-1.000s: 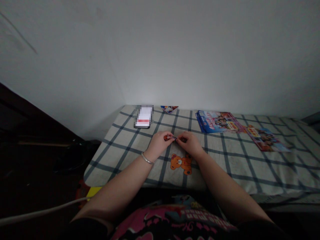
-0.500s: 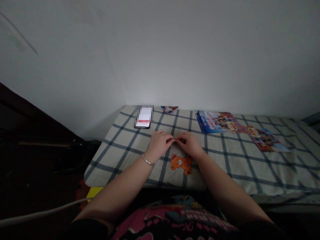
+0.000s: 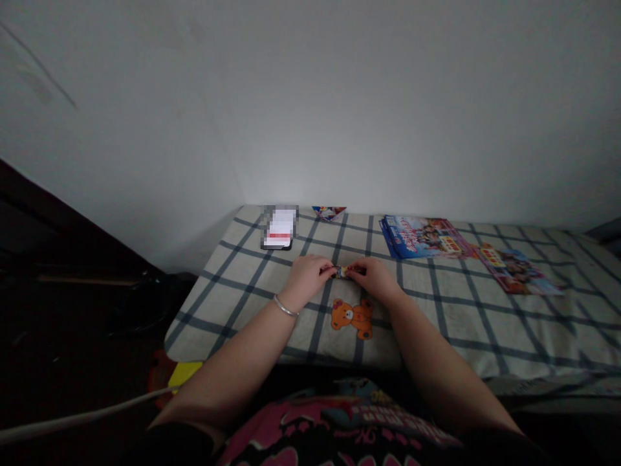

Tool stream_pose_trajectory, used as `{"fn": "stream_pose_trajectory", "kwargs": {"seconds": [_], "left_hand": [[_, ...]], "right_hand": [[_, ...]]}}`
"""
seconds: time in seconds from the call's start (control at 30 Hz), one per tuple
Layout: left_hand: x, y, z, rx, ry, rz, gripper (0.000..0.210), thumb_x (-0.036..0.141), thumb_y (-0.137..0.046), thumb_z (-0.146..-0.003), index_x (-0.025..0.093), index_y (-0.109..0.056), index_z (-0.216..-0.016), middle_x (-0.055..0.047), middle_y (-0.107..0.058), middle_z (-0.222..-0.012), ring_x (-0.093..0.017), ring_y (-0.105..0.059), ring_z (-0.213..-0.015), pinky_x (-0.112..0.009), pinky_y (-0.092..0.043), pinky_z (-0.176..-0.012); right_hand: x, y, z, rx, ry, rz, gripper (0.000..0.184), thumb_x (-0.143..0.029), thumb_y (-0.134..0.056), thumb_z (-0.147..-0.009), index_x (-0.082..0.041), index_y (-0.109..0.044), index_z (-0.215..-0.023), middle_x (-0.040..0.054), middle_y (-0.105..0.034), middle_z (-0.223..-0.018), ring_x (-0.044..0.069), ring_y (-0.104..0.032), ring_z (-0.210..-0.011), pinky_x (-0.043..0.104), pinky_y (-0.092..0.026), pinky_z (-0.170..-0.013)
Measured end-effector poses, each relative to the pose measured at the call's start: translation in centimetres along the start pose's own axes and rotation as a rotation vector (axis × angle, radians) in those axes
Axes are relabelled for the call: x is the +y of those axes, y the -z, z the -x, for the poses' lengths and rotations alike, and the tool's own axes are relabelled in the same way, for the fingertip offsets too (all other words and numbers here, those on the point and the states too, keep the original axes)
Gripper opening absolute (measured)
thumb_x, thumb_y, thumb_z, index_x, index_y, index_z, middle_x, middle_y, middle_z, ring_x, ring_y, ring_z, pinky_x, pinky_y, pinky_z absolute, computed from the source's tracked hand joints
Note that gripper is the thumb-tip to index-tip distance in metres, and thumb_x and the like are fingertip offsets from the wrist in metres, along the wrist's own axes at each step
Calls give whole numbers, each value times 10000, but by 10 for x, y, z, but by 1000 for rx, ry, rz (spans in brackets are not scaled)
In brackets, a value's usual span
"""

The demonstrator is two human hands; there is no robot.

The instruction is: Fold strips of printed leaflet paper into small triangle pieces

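Note:
My left hand [image 3: 308,279] and my right hand [image 3: 372,279] are close together over the middle of the checked tablecloth [image 3: 233,298]. Both pinch a small strip of folded printed paper [image 3: 341,272], one hand at each end. Only a short colourful stretch of the paper shows between the fingertips; the rest is hidden by my fingers. Just below the hands, an orange teddy bear picture [image 3: 352,317] lies flat on the cloth. A silver bangle [image 3: 285,307] circles my left wrist.
Against the wall, a phone [image 3: 279,226] with a blurred screen lies near a folded paper triangle [image 3: 329,212]. A stack of printed leaflets [image 3: 422,237] sits to the right, with another leaflet [image 3: 519,268] beside it. A pale cable [image 3: 87,411] crosses at lower left.
My hands have moved slightly apart, and more of the colourful folded paper shows between them. My right hand has shifted right, uncovering more of the bear picture.

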State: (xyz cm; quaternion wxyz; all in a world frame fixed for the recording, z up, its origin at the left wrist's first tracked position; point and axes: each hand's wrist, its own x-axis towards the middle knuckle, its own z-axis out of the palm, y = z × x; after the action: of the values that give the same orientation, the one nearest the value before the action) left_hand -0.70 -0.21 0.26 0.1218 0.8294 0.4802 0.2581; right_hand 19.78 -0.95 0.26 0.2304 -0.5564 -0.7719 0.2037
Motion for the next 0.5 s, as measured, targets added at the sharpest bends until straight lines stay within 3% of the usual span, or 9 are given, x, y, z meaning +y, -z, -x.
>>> {"fn": "stream_pose_trajectory", "kwargs": {"seconds": [0.23, 0.5], "left_hand": [[-6, 1, 0, -38, 36, 48, 164, 299, -637, -861, 192, -690, -750, -13, -689, -764, -174, -612, -750, -280, -391, -674], [-13, 7, -1, -102, 100, 180, 128, 260, -626, -856, 201, -720, -792, -4, -729, -828, -167, -644, -799, -258, -432, -711]], "right_hand": [[8, 6, 0, 1, -37, 81, 211, -382, -647, -833, -190, -734, -826, 53, -711, -804, 192, -610, -762, 281, -399, -657], [18, 13, -2, -93, -26, 0, 226, -303, -552, -880, -222, -757, -929, 39, -730, -859, 188, -627, -780, 283, -420, -699]]}}
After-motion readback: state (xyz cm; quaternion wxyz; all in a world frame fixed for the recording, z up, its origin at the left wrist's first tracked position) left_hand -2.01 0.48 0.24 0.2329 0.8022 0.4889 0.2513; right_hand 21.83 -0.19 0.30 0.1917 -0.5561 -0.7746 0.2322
